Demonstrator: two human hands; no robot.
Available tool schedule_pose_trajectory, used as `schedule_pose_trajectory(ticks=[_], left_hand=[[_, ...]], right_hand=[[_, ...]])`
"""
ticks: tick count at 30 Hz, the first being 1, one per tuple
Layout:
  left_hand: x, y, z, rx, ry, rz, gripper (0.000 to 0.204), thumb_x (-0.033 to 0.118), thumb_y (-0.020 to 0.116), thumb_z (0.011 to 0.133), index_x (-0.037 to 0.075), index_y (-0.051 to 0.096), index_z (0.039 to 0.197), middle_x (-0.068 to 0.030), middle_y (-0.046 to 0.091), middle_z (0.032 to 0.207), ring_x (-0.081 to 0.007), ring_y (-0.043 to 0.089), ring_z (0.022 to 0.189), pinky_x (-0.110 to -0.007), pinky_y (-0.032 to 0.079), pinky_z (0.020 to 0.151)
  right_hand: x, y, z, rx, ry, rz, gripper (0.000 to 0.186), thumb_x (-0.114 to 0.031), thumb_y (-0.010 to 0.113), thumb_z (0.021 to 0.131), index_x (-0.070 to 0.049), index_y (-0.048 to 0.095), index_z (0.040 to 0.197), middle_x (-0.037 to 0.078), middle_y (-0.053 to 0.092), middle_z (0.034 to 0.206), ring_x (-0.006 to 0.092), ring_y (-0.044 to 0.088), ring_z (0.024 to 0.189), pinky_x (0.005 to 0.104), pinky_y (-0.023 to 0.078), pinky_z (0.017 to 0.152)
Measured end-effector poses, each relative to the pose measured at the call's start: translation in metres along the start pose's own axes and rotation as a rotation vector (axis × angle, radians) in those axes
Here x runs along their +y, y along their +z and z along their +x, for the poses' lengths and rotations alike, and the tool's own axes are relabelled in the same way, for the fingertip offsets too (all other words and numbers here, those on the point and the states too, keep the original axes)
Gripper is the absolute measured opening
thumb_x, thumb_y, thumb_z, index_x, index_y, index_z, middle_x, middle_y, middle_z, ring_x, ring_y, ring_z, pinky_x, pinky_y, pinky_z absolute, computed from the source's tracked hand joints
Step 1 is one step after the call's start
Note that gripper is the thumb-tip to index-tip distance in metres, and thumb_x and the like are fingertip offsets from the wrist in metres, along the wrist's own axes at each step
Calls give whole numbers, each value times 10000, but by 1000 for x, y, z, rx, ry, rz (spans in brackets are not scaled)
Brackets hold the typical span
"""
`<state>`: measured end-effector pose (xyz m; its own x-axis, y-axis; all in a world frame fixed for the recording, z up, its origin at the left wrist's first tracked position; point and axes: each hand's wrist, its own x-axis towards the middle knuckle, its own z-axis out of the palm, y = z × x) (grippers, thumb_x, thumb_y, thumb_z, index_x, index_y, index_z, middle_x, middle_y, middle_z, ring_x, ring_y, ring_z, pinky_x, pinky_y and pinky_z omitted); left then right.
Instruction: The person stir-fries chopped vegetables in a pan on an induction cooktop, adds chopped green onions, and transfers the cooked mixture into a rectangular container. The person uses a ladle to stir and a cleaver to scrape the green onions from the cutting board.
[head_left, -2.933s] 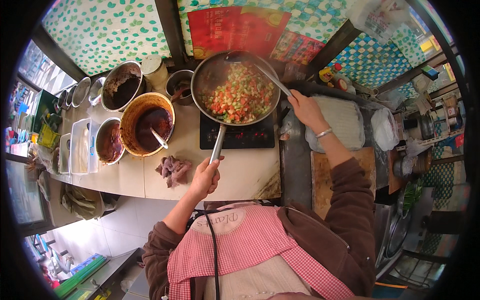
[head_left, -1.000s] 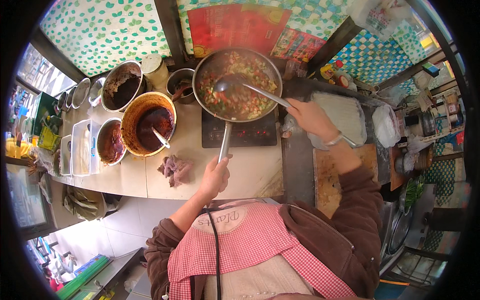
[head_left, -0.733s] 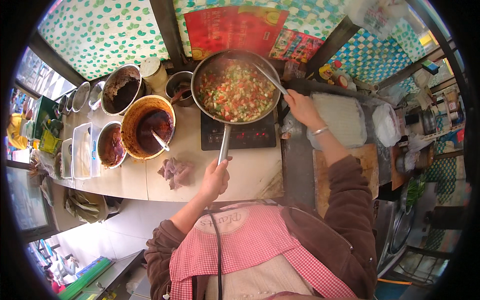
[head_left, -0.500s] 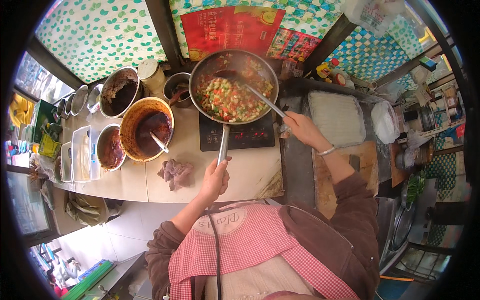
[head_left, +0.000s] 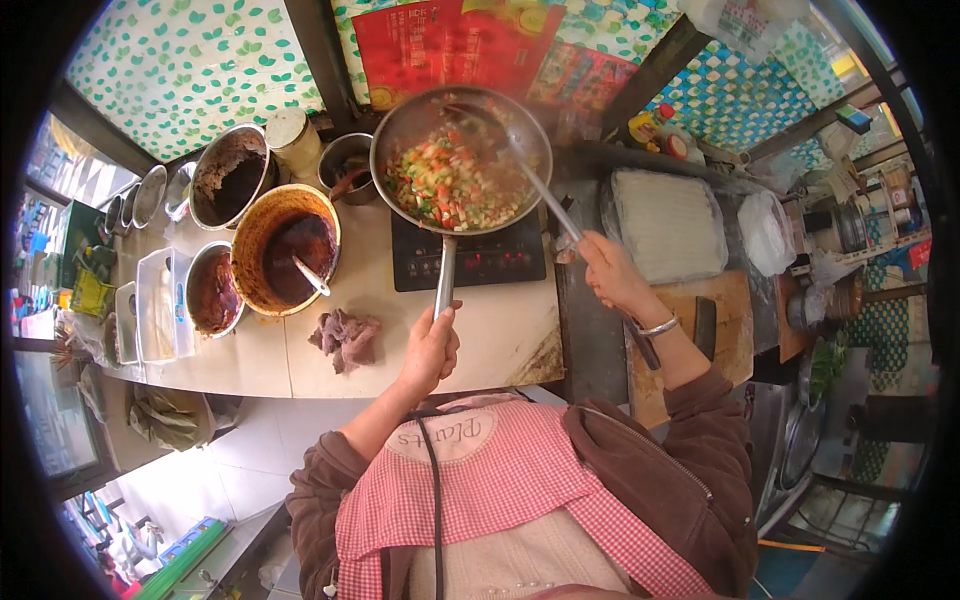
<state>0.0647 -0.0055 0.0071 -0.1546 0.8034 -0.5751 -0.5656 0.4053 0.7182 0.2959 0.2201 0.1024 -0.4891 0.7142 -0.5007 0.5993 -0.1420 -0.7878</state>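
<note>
My left hand (head_left: 430, 348) is closed around the long metal handle of a frying pan (head_left: 545, 165). The pan sits over a black induction cooker (head_left: 425, 266); I cannot tell whether it touches the top. Diced vegetables (head_left: 455, 175) in red, green and pale colours lie in the pan, mostly left and near. In my right hand (head_left: 612, 272) is a long-handled spatula (head_left: 545, 195), its dark grip end sticking out below the wrist. The spatula's shaft slants over the pan's right rim, and its head, at the far side, is hard to make out.
On the left stand a pot of dark sauce (head_left: 240, 270) with a spoon, a smaller sauce bowl (head_left: 193, 300) and another bowl (head_left: 197, 195). A crumpled cloth (head_left: 345, 340) lies nearer me. On the right are a white tray (head_left: 670, 225) and a cutting board (head_left: 735, 320) with a dark-bladed knife (head_left: 705, 328).
My right hand has drawn back toward me with the spatula. The vegetables have shifted from the pan's right side toward its left and middle. My left hand still grips the handle.
</note>
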Motion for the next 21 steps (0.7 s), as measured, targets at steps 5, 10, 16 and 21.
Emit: schedule_pose_trajectory(ticks=[5,10,16,21], left_hand=[[0,0,1,-18,6,-5,435,379,499,1104,46,506,1383,13,409,612,-79,319,386,-265,250,343],[1,0,0,-6,14,-11,441,383,508,1101,46,505,1385,11,414,614,-83,323,381,-266,255,341],[-1,-1,1,-18,21,-12,452,389,507,1100,43,505,1390,11,414,613,-84,327,380,-269,253,339],[-4,-2,2,-12,16,-1,461,394,504,1099,42,503,1396,13,414,614,-84,325,382,-270,248,340]], right_hand=[[26,7,11,114,45,-27,379,-411,449,1108,-103,605,1264,8,485,642,103,422,402,281,370,361],[12,20,-15,-53,108,83,354,-355,433,1118,-106,587,1318,4,484,641,104,434,418,278,384,376],[-5,14,-40,-53,-46,-67,390,-363,448,1122,-127,550,1415,-39,440,633,53,398,434,245,348,384],[-15,16,-53,-317,123,96,378,-340,426,1130,-136,561,1419,-62,410,639,30,373,459,228,352,407]])
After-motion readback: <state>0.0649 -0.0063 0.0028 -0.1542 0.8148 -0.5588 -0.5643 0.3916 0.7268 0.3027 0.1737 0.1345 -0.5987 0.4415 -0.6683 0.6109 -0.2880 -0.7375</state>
